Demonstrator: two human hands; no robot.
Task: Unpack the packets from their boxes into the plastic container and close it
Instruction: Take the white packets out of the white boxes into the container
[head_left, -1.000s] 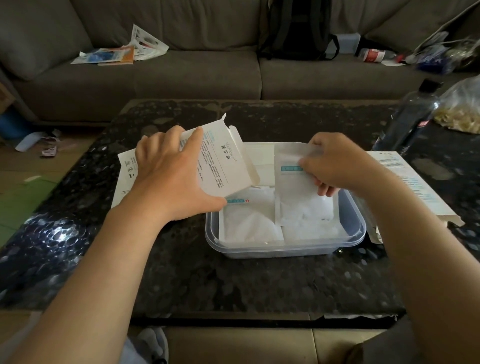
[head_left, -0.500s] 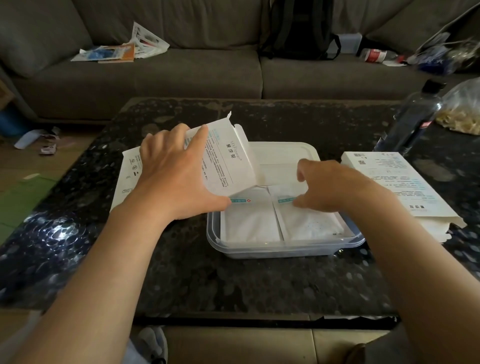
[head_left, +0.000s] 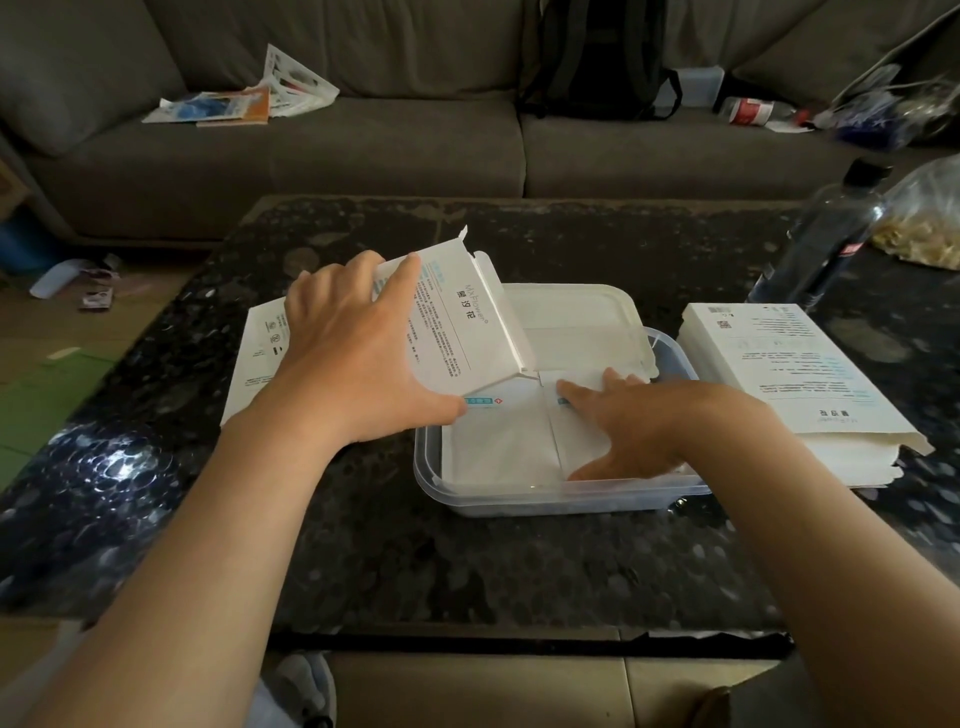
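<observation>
A clear plastic container (head_left: 519, 496) stands on the dark table, holding white packets (head_left: 498, 441) laid side by side. My left hand (head_left: 358, 353) grips a white printed box (head_left: 462, 327), tilted with its open end over the container's left side. My right hand (head_left: 628, 421) lies flat with fingers spread, pressing down on the right packet inside the container. The white lid (head_left: 576, 312) lies just behind the container. Another white box (head_left: 789, 374) lies to the right, resting on a stack of packets.
A flattened white box (head_left: 260, 353) lies under my left forearm. A dark bottle (head_left: 826, 234) and a bag of snacks (head_left: 924, 218) stand at the table's far right. Beyond the table is a grey sofa (head_left: 363, 140) with papers and a black backpack (head_left: 597, 57).
My right hand lowered a packet into the container, let go of it and now presses it flat. The left hand keeps holding the tilted box.
</observation>
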